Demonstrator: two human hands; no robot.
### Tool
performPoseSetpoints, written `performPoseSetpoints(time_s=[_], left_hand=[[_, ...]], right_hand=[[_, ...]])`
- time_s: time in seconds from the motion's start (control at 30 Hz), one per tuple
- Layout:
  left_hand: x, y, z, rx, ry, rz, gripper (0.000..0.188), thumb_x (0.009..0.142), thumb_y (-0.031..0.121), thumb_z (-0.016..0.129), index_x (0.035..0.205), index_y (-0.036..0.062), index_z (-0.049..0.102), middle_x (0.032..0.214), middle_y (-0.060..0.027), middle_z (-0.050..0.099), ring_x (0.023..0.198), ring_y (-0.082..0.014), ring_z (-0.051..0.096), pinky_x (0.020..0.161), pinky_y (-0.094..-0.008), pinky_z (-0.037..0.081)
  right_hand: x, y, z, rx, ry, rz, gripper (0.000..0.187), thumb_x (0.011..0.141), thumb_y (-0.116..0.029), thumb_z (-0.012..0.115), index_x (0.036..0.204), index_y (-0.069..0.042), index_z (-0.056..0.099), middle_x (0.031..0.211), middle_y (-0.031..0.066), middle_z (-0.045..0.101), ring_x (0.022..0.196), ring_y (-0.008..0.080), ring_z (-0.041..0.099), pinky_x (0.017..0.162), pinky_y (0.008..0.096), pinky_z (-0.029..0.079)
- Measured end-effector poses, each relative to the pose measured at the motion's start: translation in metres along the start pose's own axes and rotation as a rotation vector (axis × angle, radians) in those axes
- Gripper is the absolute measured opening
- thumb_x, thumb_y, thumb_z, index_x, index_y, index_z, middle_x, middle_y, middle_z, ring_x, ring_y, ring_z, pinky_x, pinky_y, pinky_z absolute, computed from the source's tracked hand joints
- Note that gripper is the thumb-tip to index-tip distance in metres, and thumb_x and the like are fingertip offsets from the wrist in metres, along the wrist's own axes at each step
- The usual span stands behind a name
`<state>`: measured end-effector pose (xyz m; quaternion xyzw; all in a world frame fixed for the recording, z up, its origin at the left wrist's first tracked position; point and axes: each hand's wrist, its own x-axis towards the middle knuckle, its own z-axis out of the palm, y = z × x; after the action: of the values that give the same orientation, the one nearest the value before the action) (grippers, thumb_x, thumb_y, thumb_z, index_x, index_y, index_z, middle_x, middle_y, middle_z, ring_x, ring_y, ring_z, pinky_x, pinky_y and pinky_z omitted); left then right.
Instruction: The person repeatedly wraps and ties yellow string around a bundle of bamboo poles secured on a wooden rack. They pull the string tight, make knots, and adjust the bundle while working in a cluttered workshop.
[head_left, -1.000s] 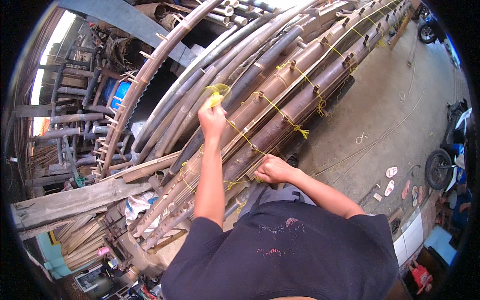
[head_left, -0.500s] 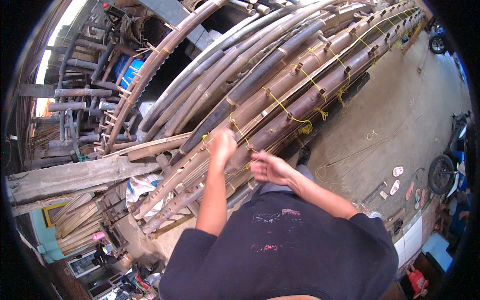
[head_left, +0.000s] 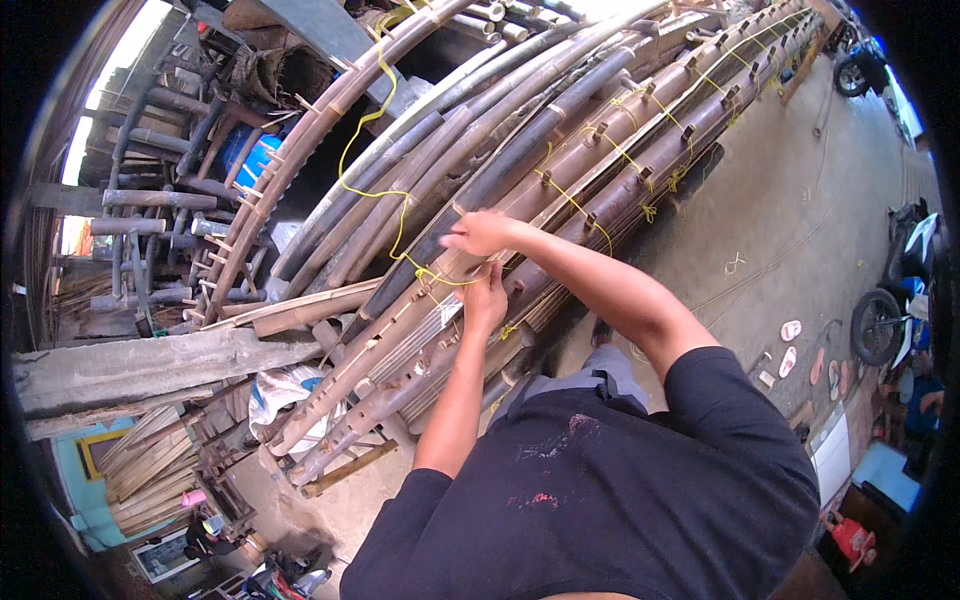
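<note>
Apparently pinching yellow cord (head_left: pixel 348 160) with fingers of left hand (head_left: pixel 485 304), draped slack toward 11 o'clock; cannot tell about fingers of right hand (head_left: pixel 485 232), at 12 o'clock. Could snag on pegged pole (head_left: pixel 300 140) if tugged.

I can read no words or numbers. My black shirt (head_left: pixel 640 500), lower middle of the frame, bears two patchy prints: a pale and reddish one above, a red one below, both too broken to make out.
</note>
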<state>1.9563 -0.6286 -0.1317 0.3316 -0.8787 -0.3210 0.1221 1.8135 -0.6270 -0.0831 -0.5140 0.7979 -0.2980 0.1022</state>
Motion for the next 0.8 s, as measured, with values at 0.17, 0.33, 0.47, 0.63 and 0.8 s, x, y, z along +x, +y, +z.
performPoseSetpoints(time_s=[0.17, 0.33, 0.47, 0.63, 0.8], left_hand=[[-0.001, -0.001, -0.002, 0.061, 0.061, 0.04, 0.028, 0.101, 0.031, 0.046, 0.105, 0.0114, 0.065, 0.093, -0.0152, 0.069, 0.09, -0.0332, 0.063, 0.085, -0.0498, 0.037], [0.011, 0.007, 0.001, -0.302, 0.064, -0.144, 0.027, 0.101, 0.021, 0.047, 0.095, 0.0051, 0.068, 0.079, -0.0141, 0.07, 0.078, -0.0241, 0.068, 0.076, -0.0417, 0.048], [0.085, 0.087, -0.072, -0.349, 0.199, -0.006, 0.029, 0.102, 0.02, 0.048, 0.094, -0.0014, 0.067, 0.068, -0.0097, 0.065, 0.061, -0.0174, 0.062, 0.061, -0.0327, 0.049], [0.159, -0.027, -0.009, 0.118, 0.262, -0.004, 0.026, 0.094, 0.022, 0.049, 0.098, 0.008, 0.07, 0.091, -0.0202, 0.07, 0.086, -0.0406, 0.067, 0.075, -0.05, 0.05], [0.153, -0.069, -0.054, 0.127, 0.248, -0.117, 0.025, 0.091, 0.021, 0.05, 0.092, 0.0059, 0.07, 0.092, -0.021, 0.071, 0.086, -0.0372, 0.069, 0.077, -0.0465, 0.053]], right_hand=[[-0.103, -0.02, -0.065, 0.597, -0.719, -0.201, 0.037, 0.098, -0.029, 0.053, 0.079, 0.001, 0.063, 0.075, 0.0217, 0.063, 0.069, 0.0338, 0.06, 0.07, 0.0414, 0.049], [-0.192, 0.024, 0.01, 0.415, -0.368, -0.257, 0.035, 0.093, -0.028, 0.054, 0.074, 0.0, 0.064, 0.067, 0.0229, 0.061, 0.069, 0.0432, 0.061, 0.07, 0.0517, 0.05], [-0.202, 0.027, 0.019, 0.419, -0.344, -0.255, 0.043, 0.093, -0.03, 0.055, 0.063, 0.0, 0.059, 0.066, 0.0244, 0.06, 0.067, 0.044, 0.06, 0.07, 0.0514, 0.05], [-0.207, 0.023, -0.028, 0.693, -0.223, 0.013, 0.039, 0.094, -0.029, 0.057, 0.069, 0.001, 0.062, 0.064, 0.013, 0.06, 0.065, 0.0316, 0.062, 0.067, 0.0452, 0.052], [-0.288, 0.117, -0.127, 2.261, 0.905, -0.025, 0.038, 0.101, -0.031, 0.049, 0.069, -0.012, 0.052, 0.068, 0.0041, 0.058, 0.067, 0.0196, 0.052, 0.096, 0.0424, 0.045]])
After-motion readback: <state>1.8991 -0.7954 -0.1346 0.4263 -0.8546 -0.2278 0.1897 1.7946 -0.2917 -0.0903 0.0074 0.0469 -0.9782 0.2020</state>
